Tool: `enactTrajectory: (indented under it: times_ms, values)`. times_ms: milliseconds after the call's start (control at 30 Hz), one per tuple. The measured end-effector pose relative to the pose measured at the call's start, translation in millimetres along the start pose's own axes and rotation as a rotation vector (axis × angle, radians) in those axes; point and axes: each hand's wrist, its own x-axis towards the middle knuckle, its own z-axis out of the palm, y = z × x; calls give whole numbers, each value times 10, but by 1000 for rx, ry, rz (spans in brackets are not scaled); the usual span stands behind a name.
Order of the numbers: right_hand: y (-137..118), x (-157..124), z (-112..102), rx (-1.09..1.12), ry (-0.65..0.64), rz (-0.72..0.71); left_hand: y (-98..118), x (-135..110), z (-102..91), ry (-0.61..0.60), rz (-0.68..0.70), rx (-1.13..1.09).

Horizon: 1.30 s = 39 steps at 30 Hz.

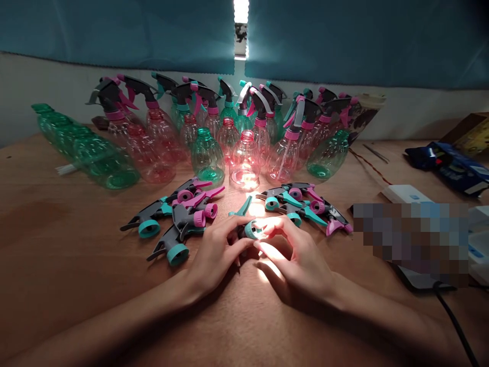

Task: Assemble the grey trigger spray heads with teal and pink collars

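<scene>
My left hand [217, 242] is closed round a dark grey trigger spray head with a teal collar [251, 230] and a teal trigger [242, 206]. The collar's open end faces right. My right hand [296, 244] pinches at that collar with thumb and fingertips; glare hides whether anything small sits between them. Left of my hands lies a pile of loose spray heads [183, 219] with pink or teal collars. Another group of spray heads [301, 204] rests beyond my right hand. Behind them, a pink bottle [245, 162] and a green bottle [208, 158] stand upright without heads.
Rows of bottles with spray heads [263, 112] stand at the back. Green bottles [103, 158] line the left, near white tubes [68, 168]. On the right are a white power strip [407, 195], a blue packet [453, 165], a blurred-out object [416, 242] and a black cable [454, 318].
</scene>
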Motion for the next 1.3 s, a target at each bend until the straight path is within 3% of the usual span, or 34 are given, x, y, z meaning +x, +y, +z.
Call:
enactTrajectory:
  times_ms: [167,267,633,1100,1300]
  values:
    - [31,10,10,153,-36,151,-11,3,0,-9,-30,-79]
    - [55,6,34,159,-3,172,-22,3,4,-12,-47,-97]
    - [100,8,47,42,80,-9,-6,19,8,-14,-48,-88]
    - [79,50,-16,-121,-47,-177,-8,1,16,-52,13,-34]
    - [30,61,2,-228,-30,-238,-27,-2,17,-52,40,44]
